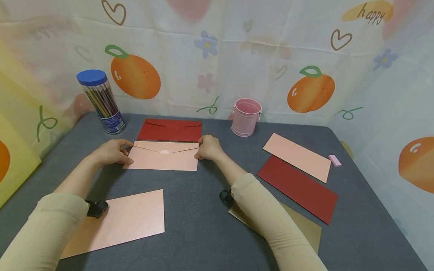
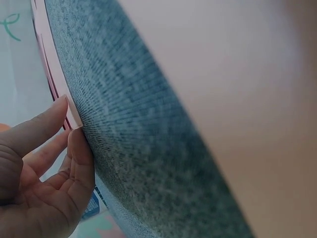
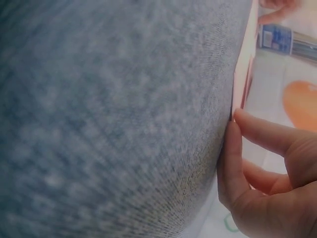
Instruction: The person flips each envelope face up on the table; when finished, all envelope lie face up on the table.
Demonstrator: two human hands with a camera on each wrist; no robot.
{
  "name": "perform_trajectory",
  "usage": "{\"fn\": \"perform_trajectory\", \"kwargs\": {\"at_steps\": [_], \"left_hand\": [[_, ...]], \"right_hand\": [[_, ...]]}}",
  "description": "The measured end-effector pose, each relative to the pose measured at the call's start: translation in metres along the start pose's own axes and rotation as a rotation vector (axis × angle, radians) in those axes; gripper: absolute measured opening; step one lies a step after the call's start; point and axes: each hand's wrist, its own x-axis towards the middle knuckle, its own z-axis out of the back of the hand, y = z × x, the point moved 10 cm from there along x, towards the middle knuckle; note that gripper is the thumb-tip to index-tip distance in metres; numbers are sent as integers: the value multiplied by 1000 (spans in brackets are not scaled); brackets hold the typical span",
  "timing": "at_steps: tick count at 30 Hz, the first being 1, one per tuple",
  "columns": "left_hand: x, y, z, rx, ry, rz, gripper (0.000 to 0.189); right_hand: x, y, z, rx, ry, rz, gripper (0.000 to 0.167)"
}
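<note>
**Peach envelope (image 1: 159, 161) pinched at both ends**

Left hand (image 1: 114, 152) and right hand (image 1: 209, 147) each pinch a side edge btwn thumb & fingers. It's just nearside of the red envelope (image 1: 169, 131) — touching or overlapping, can't tell. Looks like the step is lining the two up; next move prob. calls for letting go evenly, so it doesn't skew.

Dark grey table (image 1: 193, 210): flat peach piece (image 1: 139, 214) nr left; peach strip (image 1: 296, 156), red strip (image 1: 298, 190) & olive piece (image 1: 306, 229) at right, w/ small pink block (image 1: 335, 160). Pencil tub (image 1: 101, 101) back left, pink pail (image 1: 245, 118) back centre — fruit-print cloth (image 1: 230, 64) behind.
</note>
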Motion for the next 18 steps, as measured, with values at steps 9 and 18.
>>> {"fn": "perform_trajectory", "kwargs": {"at_steps": [9,18], "left_hand": [[-3,-3,2,29,-13,-9,70],[-4,-7,2,45,-4,-12,70]], "right_hand": [[1,3,-1,-58,-11,26,56],[2,6,-1,-65,-17,45,56]]}}
